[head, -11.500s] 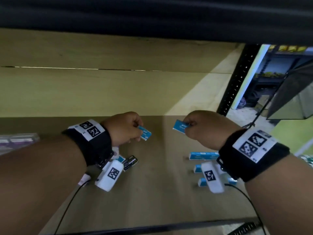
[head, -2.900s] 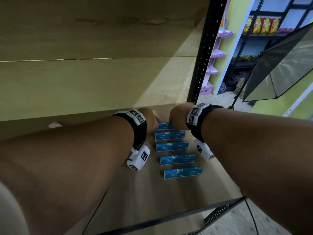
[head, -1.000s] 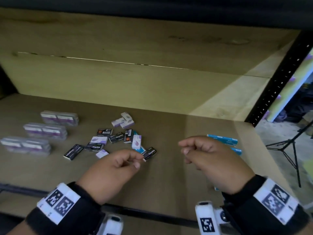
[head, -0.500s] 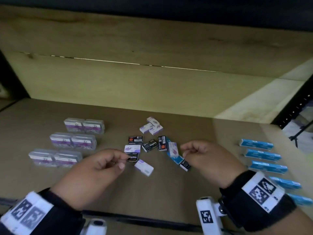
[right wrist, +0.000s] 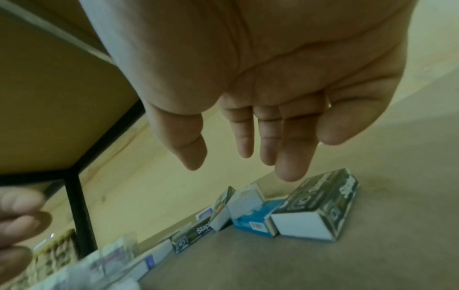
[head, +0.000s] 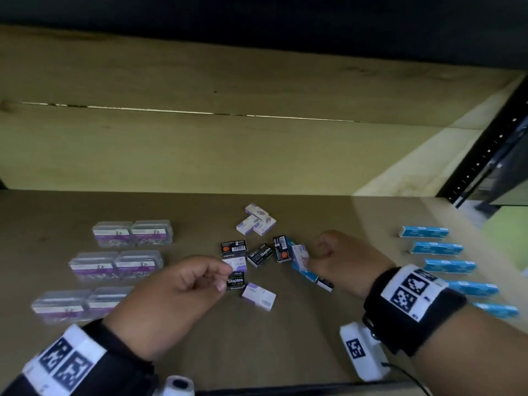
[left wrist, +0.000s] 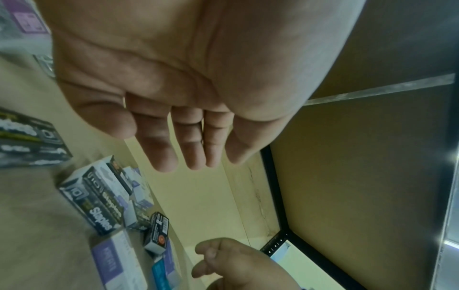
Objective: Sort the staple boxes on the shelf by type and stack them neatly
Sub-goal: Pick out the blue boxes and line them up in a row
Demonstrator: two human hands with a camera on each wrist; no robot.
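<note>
- Both hands hover empty, fingers loosely curled, over the mixed staple boxes (head: pixel 258 254).
- Left hand (head: pixel 177 298): boxes at 2 o'clock.
- Right hand (head: pixel 340 261): boxes at 9 o'clock.

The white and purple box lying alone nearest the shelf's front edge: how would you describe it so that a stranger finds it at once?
On the wooden shelf, look at the mixed pile of small boxes in the middle, between the clear cases and the blue boxes. The white and purple box lies at the pile's front edge, flat and slanted, just beside the black Staples box.
</note>
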